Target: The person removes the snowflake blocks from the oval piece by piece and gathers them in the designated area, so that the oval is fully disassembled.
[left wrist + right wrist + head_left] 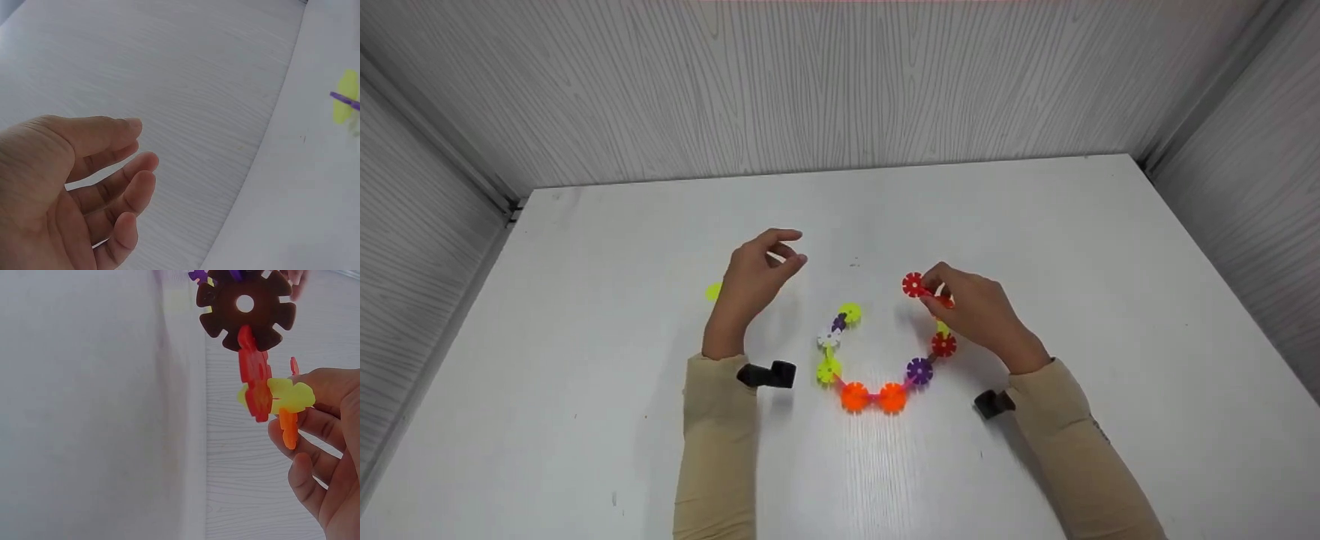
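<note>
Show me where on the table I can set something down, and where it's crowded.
The table looks bare between the right hand and right wall, between the yellow disc and left wall, and beyond the left hand, toward the back wall. It's crowded in the middle, where the disc chain curves between the hands, gripped near one end by the right hand.

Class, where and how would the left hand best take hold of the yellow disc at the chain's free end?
Probably a pinch on the far rim of the yellow disc, with the left hand coming from the far side: the purple disc joins it on the near-left, while its far rim shows free.
</note>
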{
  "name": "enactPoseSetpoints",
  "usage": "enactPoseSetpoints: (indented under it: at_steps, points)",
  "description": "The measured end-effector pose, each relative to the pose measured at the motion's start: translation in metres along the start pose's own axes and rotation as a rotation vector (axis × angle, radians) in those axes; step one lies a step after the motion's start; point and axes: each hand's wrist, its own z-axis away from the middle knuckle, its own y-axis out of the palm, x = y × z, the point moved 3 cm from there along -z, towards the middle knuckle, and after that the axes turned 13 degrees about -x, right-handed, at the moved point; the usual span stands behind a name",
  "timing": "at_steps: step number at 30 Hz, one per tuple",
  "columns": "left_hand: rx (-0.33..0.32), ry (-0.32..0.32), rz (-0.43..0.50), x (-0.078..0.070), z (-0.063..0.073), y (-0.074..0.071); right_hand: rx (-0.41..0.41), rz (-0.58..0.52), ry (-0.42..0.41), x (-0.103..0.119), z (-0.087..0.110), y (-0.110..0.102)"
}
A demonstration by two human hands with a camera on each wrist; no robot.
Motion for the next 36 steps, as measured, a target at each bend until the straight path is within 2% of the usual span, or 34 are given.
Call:
enactPoseSetpoints:
  at_steps: [5, 12, 16, 26, 30, 36]
  points:
    - [0.050, 0.052, -0.027, -0.009, 0.003, 0.017, 0.008, 0.004, 0.007, 0.000, 0.000, 0.001]
    - [0.096, 0.141, -0.002, -0.022, 0.011, 0.037, -0.050, -0.001, -0.071, 0.001, 0.002, 0.001]
    - [0.129, 0.191, -0.009, -0.031, 0.015, 0.050, -0.057, -0.009, -0.065, 0.002, 0.002, 0.000]
    - [0.168, 0.227, -0.100, -0.041, 0.024, 0.079, -0.034, -0.014, -0.024, 0.006, 0.002, 0.000]
    - [0.189, 0.242, -0.092, -0.043, 0.028, 0.086, -0.051, -0.024, -0.045, 0.006, 0.003, 0.000]
    - [0.206, 0.245, -0.150, -0.043, 0.031, 0.097, -0.095, -0.039, -0.116, 0.008, 0.003, -0.002]
